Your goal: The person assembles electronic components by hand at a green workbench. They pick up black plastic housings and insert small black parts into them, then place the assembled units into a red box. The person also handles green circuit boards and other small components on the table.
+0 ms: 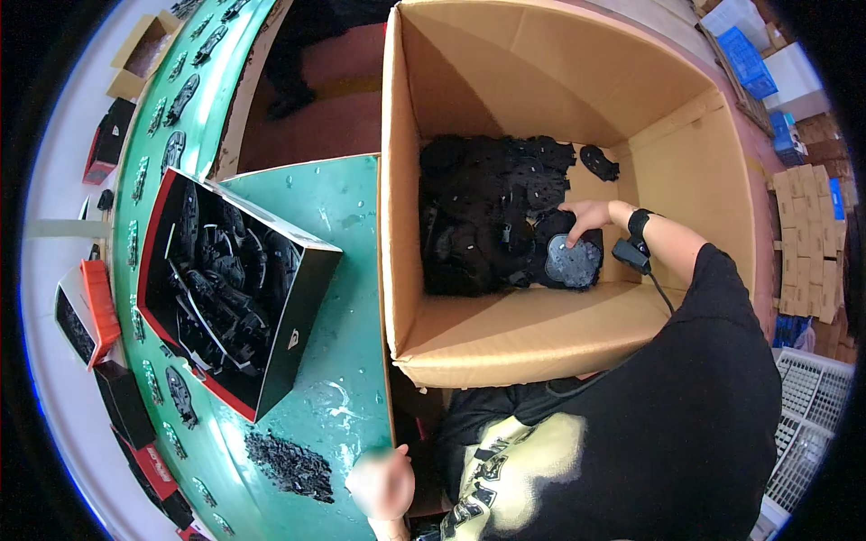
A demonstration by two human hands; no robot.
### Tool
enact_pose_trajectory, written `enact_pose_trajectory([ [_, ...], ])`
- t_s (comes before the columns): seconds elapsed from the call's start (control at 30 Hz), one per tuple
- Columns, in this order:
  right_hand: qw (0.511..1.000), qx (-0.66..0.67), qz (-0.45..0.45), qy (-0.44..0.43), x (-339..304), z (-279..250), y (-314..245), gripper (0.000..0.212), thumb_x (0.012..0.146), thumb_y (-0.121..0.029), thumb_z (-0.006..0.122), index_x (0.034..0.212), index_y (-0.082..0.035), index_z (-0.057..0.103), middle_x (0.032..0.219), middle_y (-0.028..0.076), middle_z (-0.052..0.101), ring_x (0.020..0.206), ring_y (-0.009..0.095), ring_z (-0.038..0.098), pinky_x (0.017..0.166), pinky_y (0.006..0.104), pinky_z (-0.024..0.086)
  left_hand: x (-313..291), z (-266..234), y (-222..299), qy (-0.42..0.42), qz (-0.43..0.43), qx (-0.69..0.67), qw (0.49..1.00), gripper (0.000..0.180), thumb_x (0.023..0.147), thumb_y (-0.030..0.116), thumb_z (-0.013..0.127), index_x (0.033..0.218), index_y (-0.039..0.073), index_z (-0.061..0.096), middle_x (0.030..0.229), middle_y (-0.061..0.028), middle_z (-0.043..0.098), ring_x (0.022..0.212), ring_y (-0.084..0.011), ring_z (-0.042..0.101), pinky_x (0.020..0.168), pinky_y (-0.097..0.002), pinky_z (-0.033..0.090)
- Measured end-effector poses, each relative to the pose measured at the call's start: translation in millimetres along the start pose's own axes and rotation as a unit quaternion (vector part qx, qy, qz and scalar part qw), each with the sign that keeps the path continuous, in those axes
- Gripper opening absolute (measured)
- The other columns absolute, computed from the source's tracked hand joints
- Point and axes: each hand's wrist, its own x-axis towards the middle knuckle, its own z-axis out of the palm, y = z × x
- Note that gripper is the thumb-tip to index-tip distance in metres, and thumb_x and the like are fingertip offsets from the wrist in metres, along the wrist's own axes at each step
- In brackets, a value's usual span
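Observation:
Inside the large cardboard box (568,334), my right hand (588,219) reaches down to a dark grey, rounded plastic shell (575,260). My thumb lies over its upper edge and the other fingers bend behind it, so I am gripping it. Around it spreads a layer of matching black plastic shells (478,216), and one single shell (599,163) lies apart at the box's far right. My left hand (382,484) is at the green table's near edge, close to a pile of small black pieces (289,464). A blurred patch hides most of its fingers.
An open black-and-red carton (302,298) filled with black plastic parts stands tilted on the green table (338,194). Along the left, a green conveyor belt (149,298) carries circuit boards and black shells. A strap and small black device (631,255) with a cable hang at my right wrist.

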Motion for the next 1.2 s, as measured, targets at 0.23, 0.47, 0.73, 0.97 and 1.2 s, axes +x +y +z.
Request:
enact_pose_trajectory([
  [0.23,0.998,0.014,-0.066,-0.014,18,32,-20,0.113,0.062,-0.041,0.083,0.144,0.009,0.025,0.145,0.028,0.035,0.137,0.035,0.033,0.112,0.0364,0.028,0,0,2,-0.001,-0.001,-0.003,1.0,0.024,0.07,-0.003,0.065,0.091,0.007,0.069,0.062,-0.0014,0.062,0.05,-0.0191,0.053,0.051,-0.0302,0.043],
  [0.47,0.992,-0.083,-0.034,-0.085,18,24,-34,0.119,0.062,-0.042,0.084,0.148,0.006,0.017,0.156,0.023,0.016,0.144,0.033,0.019,0.115,0.0381,0.023,-4,0,2,0.0,-0.017,0.001,1.0,0.026,0.069,0.004,0.07,0.094,0.012,0.071,0.066,-0.0005,0.06,0.054,-0.0198,0.054,0.052,-0.0326,0.044],
  [0.73,0.99,0.019,0.021,-0.137,5,27,-38,0.103,0.061,-0.03,0.084,0.145,-0.001,0.032,0.141,0.02,0.045,0.131,0.031,0.042,0.107,0.0369,0.037,-8,-2,-1,-0.005,-0.008,-0.003,1.0,0.024,0.071,0.001,0.068,0.093,0.009,0.07,0.07,-0.0014,0.064,0.056,-0.0188,0.056,0.054,-0.0305,0.045],
  [0.97,0.993,-0.108,-0.035,-0.024,-8,16,-33,0.118,0.056,-0.042,0.086,0.145,0.005,0.027,0.146,0.026,0.036,0.133,0.034,0.04,0.109,0.0367,0.035,-10,-1,-4,0.001,-0.013,-0.017,1.0,0.026,0.072,0.005,0.071,0.096,0.014,0.07,0.069,-0.0005,0.06,0.058,-0.0193,0.056,0.055,-0.0323,0.045],
  [1.2,0.997,-0.029,-0.066,0.033,-33,-4,-34,0.098,0.06,-0.034,0.087,0.138,0.003,0.041,0.128,0.02,0.057,0.114,0.027,0.056,0.1,0.0346,0.043,-9,0,-5,0.003,-0.009,-0.024,1.0,0.024,0.074,0.007,0.07,0.097,0.014,0.07,0.069,-0.0018,0.06,0.059,-0.0199,0.057,0.055,-0.0319,0.046],
])
